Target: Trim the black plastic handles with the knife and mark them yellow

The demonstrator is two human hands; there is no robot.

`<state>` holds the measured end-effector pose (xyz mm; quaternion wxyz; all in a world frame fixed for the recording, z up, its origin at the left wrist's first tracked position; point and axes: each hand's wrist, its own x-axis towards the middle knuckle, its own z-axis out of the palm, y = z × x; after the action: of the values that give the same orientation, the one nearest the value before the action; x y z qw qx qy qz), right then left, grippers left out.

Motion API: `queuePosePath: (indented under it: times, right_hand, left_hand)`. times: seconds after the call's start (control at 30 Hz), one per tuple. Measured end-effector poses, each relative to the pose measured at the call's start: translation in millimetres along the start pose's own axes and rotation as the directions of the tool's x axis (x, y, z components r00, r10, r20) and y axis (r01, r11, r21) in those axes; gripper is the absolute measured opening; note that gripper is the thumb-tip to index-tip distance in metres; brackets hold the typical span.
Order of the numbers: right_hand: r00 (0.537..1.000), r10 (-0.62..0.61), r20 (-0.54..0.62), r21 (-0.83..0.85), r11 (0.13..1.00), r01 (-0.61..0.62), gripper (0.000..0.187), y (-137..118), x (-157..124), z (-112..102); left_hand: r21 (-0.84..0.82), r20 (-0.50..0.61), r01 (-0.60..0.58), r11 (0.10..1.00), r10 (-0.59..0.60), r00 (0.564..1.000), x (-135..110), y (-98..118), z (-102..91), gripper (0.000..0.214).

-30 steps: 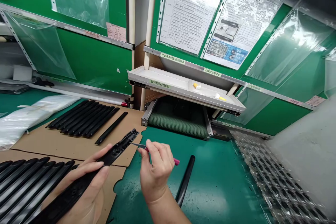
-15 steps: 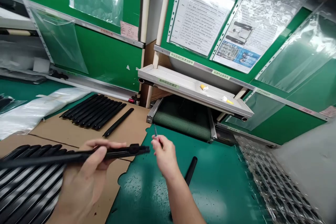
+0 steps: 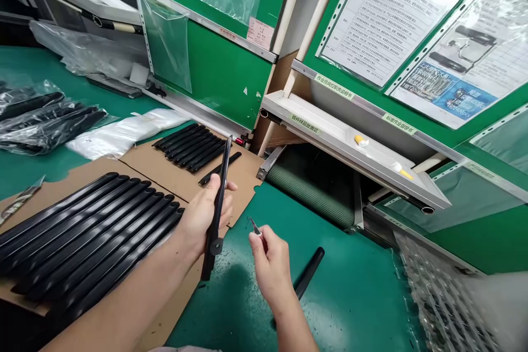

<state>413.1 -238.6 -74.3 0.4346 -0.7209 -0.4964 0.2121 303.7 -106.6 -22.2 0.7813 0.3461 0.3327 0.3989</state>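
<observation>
Green panels (image 3: pixel 223 77) and clear-sleeved instruction sheets (image 3: pixel 383 16) rise behind a green mat (image 3: pixel 350 308), with a white shelf tray (image 3: pixel 350 143) mounted above a dark conveyor belt (image 3: pixel 309 192) at the mat's far edge. Two small yellow-and-white bits (image 3: pixel 361 140) lie in the tray.

The left hand (image 3: pixel 202 220) is over the near edge of a cardboard sheet (image 3: pixel 243 176) that meets the mat's left side. Its fingers wrap closed around a long black bar (image 3: pixel 217 209), which stands nearly upright, its lower end with a round fitting pointing down toward the mat.

The right hand (image 3: pixel 270 264) is just beside it, above the mat. Its thumb and fingers are pressed together on a small tool (image 3: pixel 254 225), and only the metal tip shows; the rest is hidden in the hand. The two hands are apart.

A loose black bar (image 3: pixel 308 272) lies on the mat under the right hand. On the cardboard, a large row of black bars (image 3: pixel 91 236) sits left of the left hand, a smaller row (image 3: pixel 190 147) sits farther off, and a single bar (image 3: pixel 218 169) lies beside that row. Farther left of the mat are bagged black bars (image 3: pixel 37 118) and a white plastic bag (image 3: pixel 124 135). Bubble wrap (image 3: pixel 437 297) lies along the mat's right side.
</observation>
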Motion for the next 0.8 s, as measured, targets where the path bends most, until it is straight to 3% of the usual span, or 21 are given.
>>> queuePosePath:
  times: [0.1,0.2,0.27,0.33,0.47,0.57,0.67,0.73,0.8]
  right_hand:
    - [0.974,-0.221,-0.051,-0.058,0.974,0.218,0.044,-15,3,4]
    - [0.889,-0.443,-0.111,-0.215,0.884,0.414,0.056,-26,6,11]
    - [0.843,-0.524,-0.122,-0.316,0.825,0.468,0.061,-29,8,14]
    - [0.828,-0.552,-0.094,-0.380,0.789,0.483,0.062,-29,8,16]
    - [0.857,-0.516,-0.022,-0.379,0.797,0.470,0.061,-27,1,19]
    - [0.902,-0.418,-0.107,-0.223,0.894,0.388,0.056,-31,-3,21]
    - [0.959,-0.240,-0.148,-0.011,0.970,0.241,0.050,-37,0,19]
    - [0.978,-0.154,-0.143,0.041,0.986,0.161,0.043,-40,2,14]
    - [0.979,-0.146,-0.143,0.030,0.988,0.152,0.037,-39,1,9]
  left_hand:
    - [0.069,0.048,0.057,0.996,-0.060,0.997,-3,-5,2.2,0.045]
    - [0.118,0.076,0.090,0.989,-0.099,0.992,-5,-6,2.2,0.044]
    - [0.136,0.090,0.120,0.983,-0.133,0.987,-6,-5,1.5,0.044]
    - [0.144,0.105,0.155,0.977,-0.171,0.980,-6,-3,1.1,0.044]
    - [0.110,0.097,0.189,0.976,-0.200,0.975,-5,-2,2.5,0.043]
    - [0.098,0.110,0.186,0.978,-0.197,0.974,-4,-5,4.7,0.043]
    - [0.090,0.127,0.202,0.975,-0.212,0.969,-6,-5,7.2,0.042]
    - [0.097,0.111,0.203,0.974,-0.213,0.971,-8,-4,8.3,0.044]
    - [0.121,0.091,0.191,0.974,-0.202,0.975,-8,-1,8.0,0.045]
